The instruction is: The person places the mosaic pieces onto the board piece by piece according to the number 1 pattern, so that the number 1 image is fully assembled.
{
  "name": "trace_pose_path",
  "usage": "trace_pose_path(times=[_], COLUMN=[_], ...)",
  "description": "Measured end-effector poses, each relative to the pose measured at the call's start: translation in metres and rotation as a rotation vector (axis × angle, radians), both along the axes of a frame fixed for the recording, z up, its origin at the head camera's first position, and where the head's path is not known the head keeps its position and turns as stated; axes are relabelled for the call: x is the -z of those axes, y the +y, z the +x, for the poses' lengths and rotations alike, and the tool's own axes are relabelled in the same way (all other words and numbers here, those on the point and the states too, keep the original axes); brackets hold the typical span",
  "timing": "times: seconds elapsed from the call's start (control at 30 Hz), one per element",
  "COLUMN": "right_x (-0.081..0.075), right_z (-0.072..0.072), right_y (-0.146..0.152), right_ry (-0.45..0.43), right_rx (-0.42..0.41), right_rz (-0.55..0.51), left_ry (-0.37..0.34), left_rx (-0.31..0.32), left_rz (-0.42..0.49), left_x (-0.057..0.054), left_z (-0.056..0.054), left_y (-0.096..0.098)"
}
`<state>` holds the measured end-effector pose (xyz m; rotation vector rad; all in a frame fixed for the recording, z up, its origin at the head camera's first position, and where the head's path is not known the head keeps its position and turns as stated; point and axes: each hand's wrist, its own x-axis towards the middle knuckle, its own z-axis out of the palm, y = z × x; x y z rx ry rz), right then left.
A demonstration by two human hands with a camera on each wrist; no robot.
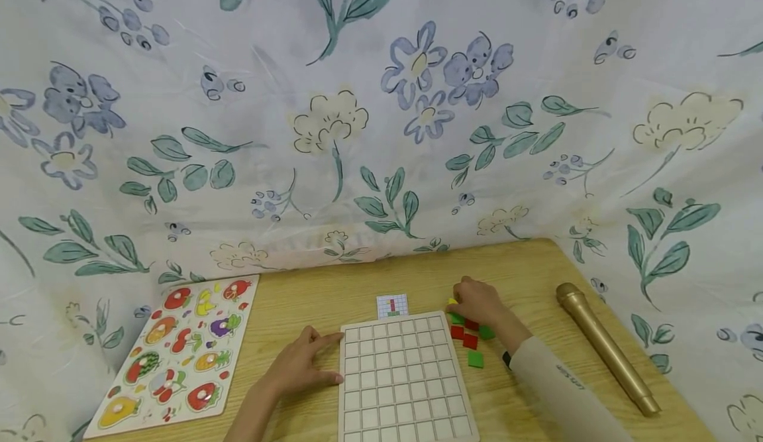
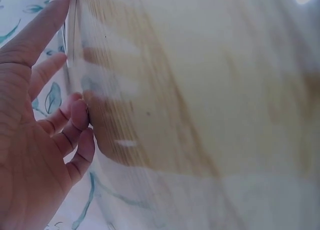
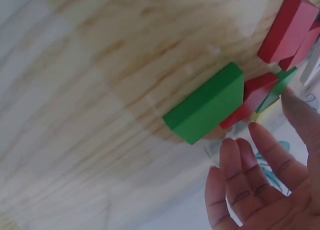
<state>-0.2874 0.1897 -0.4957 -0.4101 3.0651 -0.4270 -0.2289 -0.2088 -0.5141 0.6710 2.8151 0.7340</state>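
wooden board (image 1: pixel 401 377), left hand (image 1: pixel 303 362) touching; right hand (image 1: pixel 480 301) at coloured tiles (image 1: pixel 470 341)

I lose the near end of the grid board (image 1: pixel 396 384) below the head view's bottom edge. The card's (image 1: pixel 391 304) printed squares are too small for me to count, and I cannot reliably read the lettering on the sleeve (image 1: pixel 554 382). The right hand (image 1: pixel 481 303) partly hides the yellow tile (image 1: pixel 452 301); whether they touch, I cannot tell. My left wrist view blurs the tabletop (image 2: pixel 240 115).
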Motion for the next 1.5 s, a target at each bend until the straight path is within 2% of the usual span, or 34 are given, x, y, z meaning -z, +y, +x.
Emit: trace_pose_path(times=[0.3, 1.03, 1.5], right_x=[0.002, 0.007, 0.010], right_z=[0.001, 0.001, 0.005], right_y=[-0.003, 0.005, 0.011], right_ry=[0.039, 0.045, 0.108], right_rx=[-0.003, 0.015, -0.072], right_rz=[0.043, 0.029, -0.050], left_ry=[0.006, 0.007, 0.010], left_rx=[0.004, -0.002, 0.012], left_rz=[0.001, -0.010, -0.008], left_x=[0.002, -0.001, 0.001], left_z=[0.000, 0.001, 0.000], left_y=[-0.001, 0.000, -0.001])
